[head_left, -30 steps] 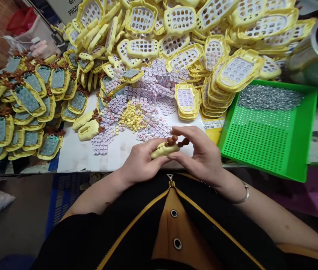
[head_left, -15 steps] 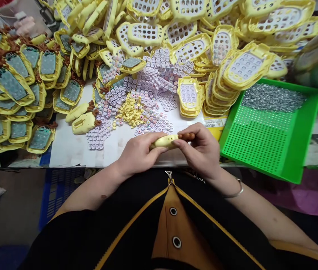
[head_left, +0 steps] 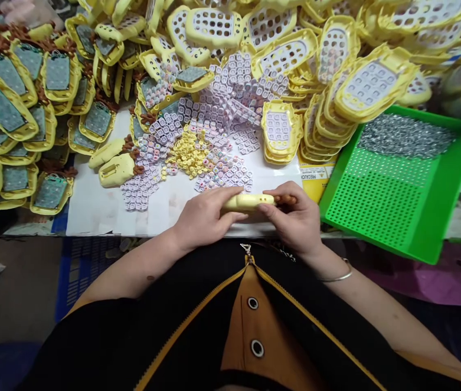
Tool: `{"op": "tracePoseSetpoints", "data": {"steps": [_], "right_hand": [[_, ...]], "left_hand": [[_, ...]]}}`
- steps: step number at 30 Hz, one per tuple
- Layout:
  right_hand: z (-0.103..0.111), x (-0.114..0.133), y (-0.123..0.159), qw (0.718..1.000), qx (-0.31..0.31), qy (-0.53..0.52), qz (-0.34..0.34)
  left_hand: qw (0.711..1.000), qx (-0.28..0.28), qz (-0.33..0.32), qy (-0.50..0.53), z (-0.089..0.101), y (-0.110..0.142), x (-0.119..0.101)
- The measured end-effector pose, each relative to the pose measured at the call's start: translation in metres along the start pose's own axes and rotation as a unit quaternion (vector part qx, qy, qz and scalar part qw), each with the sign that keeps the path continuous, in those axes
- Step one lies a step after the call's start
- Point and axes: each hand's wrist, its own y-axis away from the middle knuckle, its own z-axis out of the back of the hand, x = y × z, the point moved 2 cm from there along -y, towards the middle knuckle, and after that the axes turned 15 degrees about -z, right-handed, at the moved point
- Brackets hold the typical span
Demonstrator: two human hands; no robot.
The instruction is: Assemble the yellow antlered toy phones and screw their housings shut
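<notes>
Between my two hands, close to the table's front edge, a yellow toy phone (head_left: 250,202) is held edge-on, so its closed side seam faces me. My left hand (head_left: 206,214) grips one end with thumb and fingers. My right hand (head_left: 298,217) pinches the other end, where brown antler-like parts (head_left: 285,200) stick out and are partly covered by the fingers. Just beyond lie white keypad sheets (head_left: 230,172) and a heap of small yellow buttons (head_left: 189,152). Two assembled yellow toy phones (head_left: 116,169) rest to the left of them.
Yellow half-shells with green circuit boards (head_left: 57,73) are piled at left. Yellow front shells (head_left: 214,27) fill the back, with a stack of shells holding white keypads (head_left: 367,84) at right. A green perforated tray (head_left: 377,201) holds many small metal screws (head_left: 410,136).
The toy phone has shifted slightly right and turned more level in my hands. Both hands keep their grip, and the camera view has moved a little.
</notes>
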Motion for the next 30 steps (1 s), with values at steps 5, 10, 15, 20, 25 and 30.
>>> {"op": "tracePoseSetpoints", "data": {"steps": [5, 10, 15, 20, 25, 30], "right_hand": [[0.003, -0.008, -0.004, 0.999, -0.001, -0.022, -0.037], [-0.002, -0.012, -0.007, 0.999, -0.003, -0.031, -0.032], [-0.007, 0.027, -0.018, 0.997, 0.060, 0.013, 0.044], [-0.004, 0.070, -0.028, 0.986, 0.033, 0.092, 0.135], [-0.026, 0.068, -0.010, 0.908, 0.216, 0.357, 0.039], [-0.032, 0.067, 0.000, 0.901, 0.248, 0.355, 0.036]], "left_hand": [[0.999, -0.038, -0.006, 0.007, -0.003, 0.009, 0.006], [0.997, -0.038, -0.026, -0.058, -0.004, 0.009, 0.005], [0.999, -0.008, 0.016, 0.034, 0.011, -0.009, 0.000], [0.855, -0.217, 0.150, 0.447, 0.024, -0.026, 0.002], [0.754, -0.263, 0.175, 0.576, 0.011, -0.027, 0.002], [0.749, -0.244, 0.200, 0.582, -0.006, -0.026, -0.007]]}}
